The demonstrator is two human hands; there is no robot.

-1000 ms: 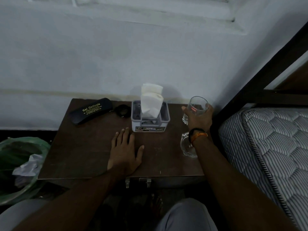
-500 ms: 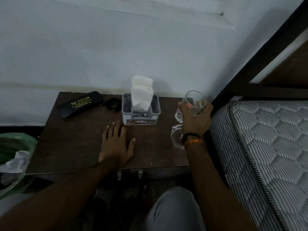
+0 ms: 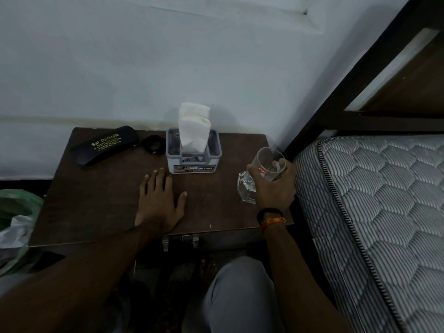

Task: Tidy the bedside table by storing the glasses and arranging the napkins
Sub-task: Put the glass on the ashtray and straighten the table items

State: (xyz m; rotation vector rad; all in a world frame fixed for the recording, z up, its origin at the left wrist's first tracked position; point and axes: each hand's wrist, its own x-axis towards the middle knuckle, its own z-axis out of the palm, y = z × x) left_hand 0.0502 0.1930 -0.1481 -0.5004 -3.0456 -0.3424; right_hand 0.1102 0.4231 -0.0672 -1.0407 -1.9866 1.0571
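My right hand (image 3: 274, 188) grips a clear drinking glass (image 3: 270, 163) with a red label, tilted and lifted above the right side of the brown bedside table (image 3: 101, 195). A second clear glass piece (image 3: 245, 188) stands on the table just left of that hand. White napkins (image 3: 194, 131) stick up from a grey holder box (image 3: 193, 156) at the table's back middle. My left hand (image 3: 158, 200) rests flat on the table in front of the holder, fingers straight. A black spectacle case (image 3: 104, 148) with gold lettering lies at the back left.
A small black round object (image 3: 153, 144) sits between the case and the holder. A mattress (image 3: 374, 205) and dark bed frame (image 3: 341, 80) border the table on the right. A green bin with crumpled paper (image 3: 14, 219) stands at the left. The wall runs behind.
My right hand has brought the glass slightly nearer and lower, over the second glass piece. My left hand stays flat on the table. The view has shifted.
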